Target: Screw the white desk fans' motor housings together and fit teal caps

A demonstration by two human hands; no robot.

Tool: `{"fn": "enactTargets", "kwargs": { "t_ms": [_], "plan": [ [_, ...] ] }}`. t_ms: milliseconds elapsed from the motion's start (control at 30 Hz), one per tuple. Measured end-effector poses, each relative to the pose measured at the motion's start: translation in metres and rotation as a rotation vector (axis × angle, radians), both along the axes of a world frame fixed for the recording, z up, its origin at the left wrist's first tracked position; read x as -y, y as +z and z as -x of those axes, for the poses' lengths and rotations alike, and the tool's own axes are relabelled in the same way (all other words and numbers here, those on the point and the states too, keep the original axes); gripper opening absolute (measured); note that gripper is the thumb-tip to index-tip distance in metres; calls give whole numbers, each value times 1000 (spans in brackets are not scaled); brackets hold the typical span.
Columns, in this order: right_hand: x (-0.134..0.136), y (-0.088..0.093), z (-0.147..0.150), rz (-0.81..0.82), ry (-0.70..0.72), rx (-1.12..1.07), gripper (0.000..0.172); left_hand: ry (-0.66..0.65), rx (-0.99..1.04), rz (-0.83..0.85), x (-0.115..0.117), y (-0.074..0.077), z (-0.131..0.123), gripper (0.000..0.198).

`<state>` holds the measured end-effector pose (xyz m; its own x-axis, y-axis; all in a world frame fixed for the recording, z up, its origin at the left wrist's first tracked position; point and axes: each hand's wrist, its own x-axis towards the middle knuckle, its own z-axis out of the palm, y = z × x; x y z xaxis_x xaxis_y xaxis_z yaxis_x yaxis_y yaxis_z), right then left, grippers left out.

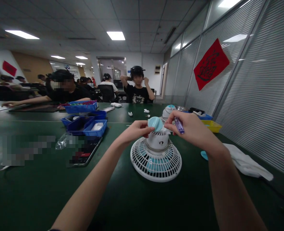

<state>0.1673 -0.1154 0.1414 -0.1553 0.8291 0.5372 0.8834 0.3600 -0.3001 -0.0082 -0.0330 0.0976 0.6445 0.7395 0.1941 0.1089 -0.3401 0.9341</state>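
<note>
A round light-blue knob (155, 124) with a raised bar across it is pinched between the thumb and fingers of my left hand (140, 131). My right hand (186, 126) is closed around a short tool with a see-through purple handle (179, 125). Its thumb and fingertips meet just right of the knob; whether they pinch something small there I cannot make out. Below both hands, a white fan head (157, 141) rests face down on its round grille (156, 175). Light-blue blades (153, 163) show through the slats.
A second white fan head (168, 111) stands behind. Blue bins (96, 128) and a phone (86, 152) lie left. At right are a yellow tray (211, 126), a light-blue piece (204, 155) and a white cloth-like item (247, 162). A person (138, 86) sits across the green table (122, 205).
</note>
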Motion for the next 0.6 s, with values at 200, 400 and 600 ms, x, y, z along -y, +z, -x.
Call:
{"fn": "enactTargets", "kwargs": {
  "t_ms": [200, 400, 600],
  "plan": [
    [-5, -2, 4, 57, -36, 26, 11, 4, -10, 46, 6, 2, -2, 18],
    [-17, -10, 10, 77, -75, 85, 13, -49, 1, -33, -1, -8, -6, 16],
    [-24, -19, 12, -4, -96, 94, 16, -69, 57, -71, -2, -13, -9, 13]
  ]
}}
